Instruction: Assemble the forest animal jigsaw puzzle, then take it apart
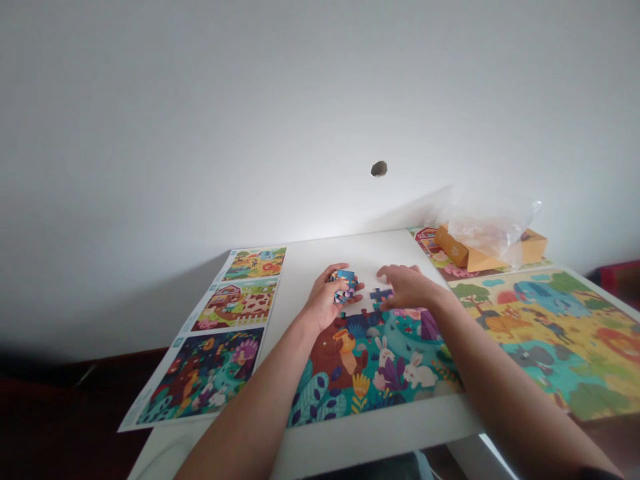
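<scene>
My left hand (330, 293) is closed around a small stack of colourful jigsaw pieces (343, 287), held over the upper edge of a partly assembled jigsaw puzzle (367, 367). The puzzle shows a brown bear, white rabbits and plants on a teal ground. Above its top edge, my right hand (410, 287) is open, its thumb and fingers apart. Between them a dark blue jigsaw piece (381, 294) lies at the puzzle's uneven top border. The right hand covers part of the puzzle's upper right, so I cannot tell whether its fingertips touch that piece.
A printed sheet (235, 307) with three pictures lies at the left; its lowest picture resembles the puzzle. At right is a finished-looking safari animal puzzle (555, 333). Behind it, an orange box (470, 257) and a clear plastic bag (493, 227) rest on a farm picture (427, 241). A white wall (250, 133) stands behind.
</scene>
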`<state>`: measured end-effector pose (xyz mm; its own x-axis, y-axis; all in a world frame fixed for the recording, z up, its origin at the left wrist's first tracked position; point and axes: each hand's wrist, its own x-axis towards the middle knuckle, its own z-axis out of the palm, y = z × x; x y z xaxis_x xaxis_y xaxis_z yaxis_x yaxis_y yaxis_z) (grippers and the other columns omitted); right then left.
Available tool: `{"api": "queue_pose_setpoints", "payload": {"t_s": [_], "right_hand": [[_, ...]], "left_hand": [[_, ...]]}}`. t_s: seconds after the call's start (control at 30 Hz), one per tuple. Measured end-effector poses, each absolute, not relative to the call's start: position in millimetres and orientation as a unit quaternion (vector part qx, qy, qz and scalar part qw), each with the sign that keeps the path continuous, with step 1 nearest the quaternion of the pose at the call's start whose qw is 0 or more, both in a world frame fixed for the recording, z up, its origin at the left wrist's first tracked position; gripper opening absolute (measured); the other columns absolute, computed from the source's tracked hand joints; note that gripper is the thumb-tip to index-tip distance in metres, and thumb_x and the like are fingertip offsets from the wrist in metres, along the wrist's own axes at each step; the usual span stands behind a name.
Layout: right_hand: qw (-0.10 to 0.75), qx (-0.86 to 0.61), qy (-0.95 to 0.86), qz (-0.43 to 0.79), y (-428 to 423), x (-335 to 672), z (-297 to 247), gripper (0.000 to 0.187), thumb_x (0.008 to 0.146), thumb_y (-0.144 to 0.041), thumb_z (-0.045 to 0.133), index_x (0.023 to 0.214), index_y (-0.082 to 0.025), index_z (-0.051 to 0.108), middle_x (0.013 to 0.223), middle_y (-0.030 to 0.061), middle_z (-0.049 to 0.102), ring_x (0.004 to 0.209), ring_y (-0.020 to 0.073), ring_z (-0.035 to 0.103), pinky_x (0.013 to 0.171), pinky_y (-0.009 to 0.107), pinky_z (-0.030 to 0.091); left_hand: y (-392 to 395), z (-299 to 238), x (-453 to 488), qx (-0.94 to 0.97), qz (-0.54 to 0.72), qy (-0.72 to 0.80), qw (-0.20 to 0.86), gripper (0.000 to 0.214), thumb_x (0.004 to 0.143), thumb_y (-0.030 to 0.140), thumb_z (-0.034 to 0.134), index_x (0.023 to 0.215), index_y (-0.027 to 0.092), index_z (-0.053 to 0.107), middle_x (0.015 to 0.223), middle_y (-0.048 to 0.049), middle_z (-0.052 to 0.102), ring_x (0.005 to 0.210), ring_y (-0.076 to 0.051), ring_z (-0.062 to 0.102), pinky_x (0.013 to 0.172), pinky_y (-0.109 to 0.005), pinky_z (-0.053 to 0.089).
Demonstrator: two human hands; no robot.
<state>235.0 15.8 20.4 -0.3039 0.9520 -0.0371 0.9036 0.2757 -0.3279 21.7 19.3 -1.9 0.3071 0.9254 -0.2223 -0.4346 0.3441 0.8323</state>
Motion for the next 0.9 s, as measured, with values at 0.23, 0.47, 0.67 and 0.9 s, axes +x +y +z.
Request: {"api": "queue_pose_setpoints", "payload": {"t_s": [0.23, 0.47, 0.67, 0.9], "right_hand": [[0.038, -0.561, -0.806, 0.185, 22.8, 243.2, 12.8, 0.033, 0.068, -0.038, 0.076, 0.095, -0.020, 0.071, 0.100, 0.0118, 0.070, 0.094, 0.0290, 0.063, 0.079, 0.036, 0.041], [0.193, -0.498, -0.774, 0.340, 28.6, 253.8, 11.6, 0.010, 0.073, -0.025, 0.066, 0.080, -0.017, 0.067, 0.071, 0.0004, 0.067, 0.065, 0.0141, 0.057, 0.063, 0.025, 0.040], [0.216, -0.476, -0.756, 0.394, 33.9, 260.8, 0.9, 0.020, 0.072, -0.034, 0.069, 0.081, -0.016, 0.068, 0.071, -0.0003, 0.066, 0.065, 0.0135, 0.056, 0.062, 0.024, 0.042], [0.225, -0.463, -0.759, 0.398, 32.3, 262.4, 7.9, 0.021, 0.070, -0.033, 0.072, 0.081, -0.016, 0.067, 0.069, -0.0014, 0.063, 0.063, 0.0126, 0.054, 0.060, 0.023, 0.040]], "left_hand": [[19.9, -4.6, 20.8, 0.371, 0.455, 0.367, 0.722, 0.052, 0.057, 0.011, 0.071, 0.107, 0.022, 0.059, 0.086, -0.0028, 0.067, 0.080, -0.024, 0.071, 0.068, -0.036, 0.057], [15.5, -1.8, 22.4, 0.401, 0.448, 0.359, 0.714, 0.050, 0.061, 0.019, 0.082, 0.106, 0.022, 0.061, 0.092, -0.0037, 0.066, 0.082, -0.021, 0.069, 0.069, -0.035, 0.057], [15.0, -2.7, 21.1, 0.425, 0.441, 0.348, 0.710, 0.052, 0.061, 0.021, 0.085, 0.107, 0.022, 0.060, 0.095, -0.0041, 0.065, 0.085, -0.021, 0.068, 0.068, -0.034, 0.057], [13.9, 0.6, 21.0, 0.423, 0.435, 0.358, 0.709, 0.055, 0.058, 0.021, 0.086, 0.107, 0.022, 0.061, 0.095, -0.0043, 0.066, 0.083, -0.021, 0.069, 0.068, -0.034, 0.057]]}}
